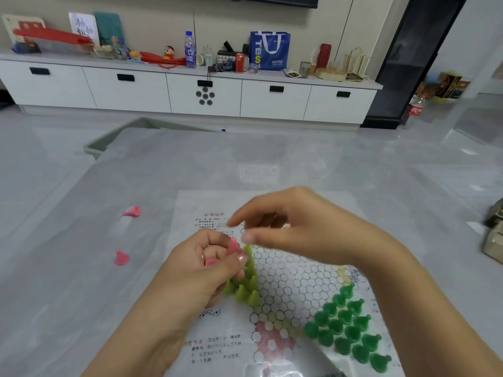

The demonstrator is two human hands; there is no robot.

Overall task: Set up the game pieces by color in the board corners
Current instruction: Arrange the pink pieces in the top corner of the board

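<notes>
A paper game board [288, 289] printed with a hexagon grid lies on the grey table. Light green pieces [246, 287] fill its left corner, and dark green pieces [348, 330] fill its right corner. The near corner [272, 341] is printed pink and holds no pieces. My left hand [206, 265] grips several pink pieces [233, 247] beside the light green group. My right hand [294, 229] hovers just above it, thumb and forefinger apart over the pink pieces, holding nothing that I can see. Two more pink pieces [132, 211] [121, 258] lie on the table to the left.
A green bin [109, 142] stands beyond the table's far left edge. A box [494, 235] sits at the right edge of the table. A white drawer cabinet [190, 91] with bottles, a can and a blue bag lines the back wall.
</notes>
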